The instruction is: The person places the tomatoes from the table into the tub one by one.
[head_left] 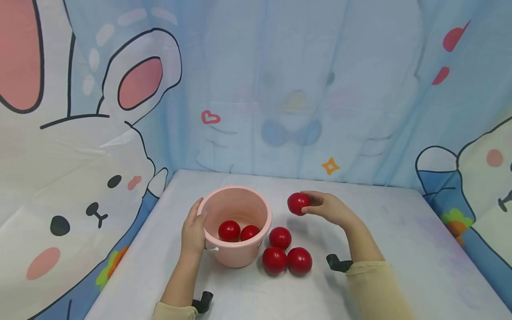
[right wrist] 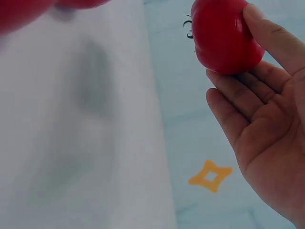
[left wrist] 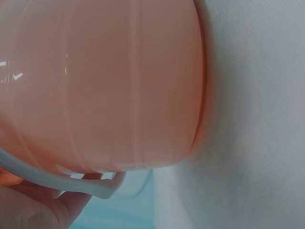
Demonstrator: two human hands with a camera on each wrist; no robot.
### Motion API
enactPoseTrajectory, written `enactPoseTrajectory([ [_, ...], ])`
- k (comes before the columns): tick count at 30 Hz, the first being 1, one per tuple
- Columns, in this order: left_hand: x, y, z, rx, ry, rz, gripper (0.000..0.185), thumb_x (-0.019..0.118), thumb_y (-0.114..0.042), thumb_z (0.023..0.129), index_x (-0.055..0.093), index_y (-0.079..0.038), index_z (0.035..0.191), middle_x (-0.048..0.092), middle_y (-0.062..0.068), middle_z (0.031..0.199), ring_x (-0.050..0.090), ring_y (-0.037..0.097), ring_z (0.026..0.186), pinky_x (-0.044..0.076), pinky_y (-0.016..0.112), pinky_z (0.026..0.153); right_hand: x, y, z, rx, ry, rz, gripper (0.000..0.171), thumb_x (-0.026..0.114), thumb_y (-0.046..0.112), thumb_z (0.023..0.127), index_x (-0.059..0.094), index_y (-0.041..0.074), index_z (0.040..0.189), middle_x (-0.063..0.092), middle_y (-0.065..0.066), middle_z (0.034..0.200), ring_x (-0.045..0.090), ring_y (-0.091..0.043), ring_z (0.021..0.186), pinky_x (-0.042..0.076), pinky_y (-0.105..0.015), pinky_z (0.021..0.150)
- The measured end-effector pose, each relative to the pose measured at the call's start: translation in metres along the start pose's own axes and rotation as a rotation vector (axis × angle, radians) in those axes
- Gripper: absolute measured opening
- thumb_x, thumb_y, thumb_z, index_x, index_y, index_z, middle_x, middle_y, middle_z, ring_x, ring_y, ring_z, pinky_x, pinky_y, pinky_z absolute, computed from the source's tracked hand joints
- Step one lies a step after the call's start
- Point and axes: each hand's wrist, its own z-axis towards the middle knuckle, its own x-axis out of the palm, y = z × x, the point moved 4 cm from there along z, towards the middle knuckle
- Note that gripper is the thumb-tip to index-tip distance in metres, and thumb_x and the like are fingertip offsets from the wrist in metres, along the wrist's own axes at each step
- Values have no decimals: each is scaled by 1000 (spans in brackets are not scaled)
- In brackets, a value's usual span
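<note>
A pink bucket (head_left: 235, 258) stands on the table with two red tomatoes (head_left: 229, 231) inside it. My left hand (head_left: 194, 233) grips the bucket's left side, thumb at the rim; in the left wrist view the fingers are partly hidden behind the white handle (left wrist: 57, 180). Above the table, right of the bucket, my right hand (head_left: 330, 209) holds a tomato (head_left: 298, 204) between thumb and fingers. A dark curled stem shows on that tomato (right wrist: 226, 38) in the right wrist view. Three more tomatoes (head_left: 299, 261) lie close together beside the bucket's right side.
White cloth covers the table (head_left: 400, 231). A blue curtain (head_left: 240, 89) printed with cartoon figures hangs behind it, and a printed rabbit panel (head_left: 80, 178) stands along the left side. Black wrist mounts (head_left: 339, 263) stick out near both sleeves.
</note>
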Motion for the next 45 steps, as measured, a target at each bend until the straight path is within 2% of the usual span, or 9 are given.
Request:
enactPoseTrajectory([
  [8,1,1,0,-8,0,-13,46,36,-38,103,37,-41,149,37,-12,157,31,22,149,41,51,110,-21,30,2,-72,-5,-12,78,73,54,83,45,22,149,63,-9,133,59,-29,124,53,-50,98],
  [14,1,0,0,5,-4,-13,46,36,-37,103,37,-41,149,38,-12,157,32,21,149,41,51,110,-31,51,6,-94,30,-1,79,73,54,82,45,21,148,64,-7,132,59,-28,123,53,-50,97],
  [19,1,0,1,17,-10,-10,46,36,-36,103,38,-40,149,38,-11,157,33,22,148,42,51,110,-33,74,14,-149,60,-13,73,74,50,83,47,24,146,65,-4,129,60,-25,122,54,-47,96],
  [32,1,2,2,-13,1,-18,46,36,-39,103,37,-42,149,37,-12,158,31,23,149,42,52,109,-17,144,30,-222,127,-70,62,75,48,82,53,39,139,65,7,128,59,-18,122,54,-47,97],
  [38,2,2,3,-8,2,-23,46,37,-41,103,37,-42,149,37,-13,157,31,22,149,42,53,109,-5,169,37,-255,188,-67,59,76,46,83,55,38,137,65,11,127,60,-14,120,53,-44,98],
  [45,2,2,3,-17,7,-22,46,38,-41,103,37,-43,149,37,-14,157,31,22,149,41,54,110,14,191,45,-280,300,-98,58,77,45,82,57,35,136,68,11,122,63,-10,115,51,-43,101],
])
